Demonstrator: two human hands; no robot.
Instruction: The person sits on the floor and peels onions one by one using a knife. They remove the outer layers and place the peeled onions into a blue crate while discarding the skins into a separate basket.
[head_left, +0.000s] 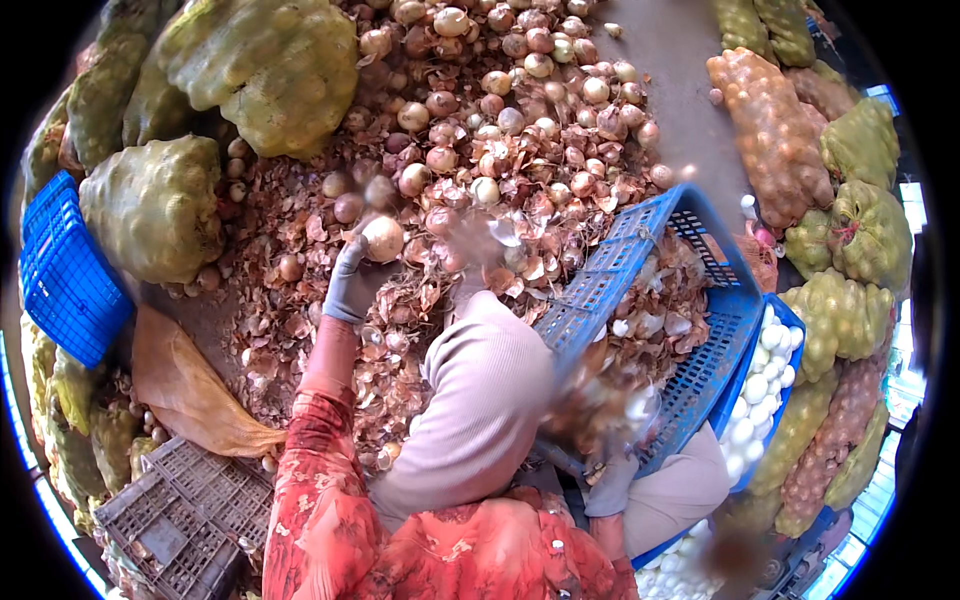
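Observation:
My left hand (354, 281), in a grey glove, reaches over the heap and grips a pale whole onion (383, 239) in its fingertips. Low beside my leg, at the near edge of a blue plastic crate (694, 375), is my right hand (611, 484), also gloved. Something small and brownish shows at its fingers, too blurred to name. Onion skins (660, 300) fill much of that tilted crate. A wide heap of unpeeled onions (442, 160) and loose dry skins spreads before me.
Full green mesh sacks (262, 67) stand at the left, near stacked blue crates (67, 262). An orange mesh sack (187, 382) lies above a grey crate (187, 495). Peeled white onions (757, 397) fill a blue container at the right. More full sacks (776, 142) line the right side.

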